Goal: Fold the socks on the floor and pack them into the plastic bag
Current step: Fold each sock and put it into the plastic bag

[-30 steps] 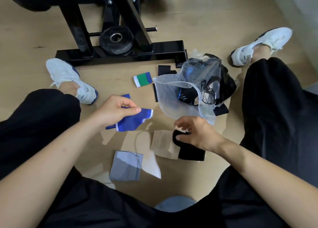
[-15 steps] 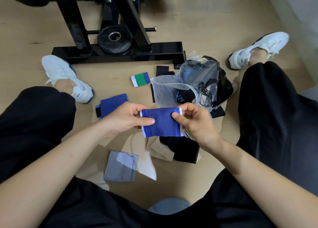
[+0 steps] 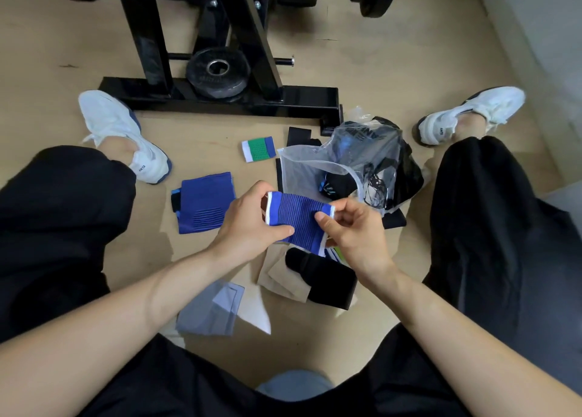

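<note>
Blue ribbed sock (image 3: 299,216) stretched between left hand (image 3: 252,224) and right hand (image 3: 352,227).

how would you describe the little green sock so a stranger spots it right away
Find the black frame at the far end of the floor. Just in front of its base bar, left of the plastic bag, lies a small folded sock. It alone has a green middle, between a white edge and a blue edge; its neighbours are mostly blue or black.
</note>
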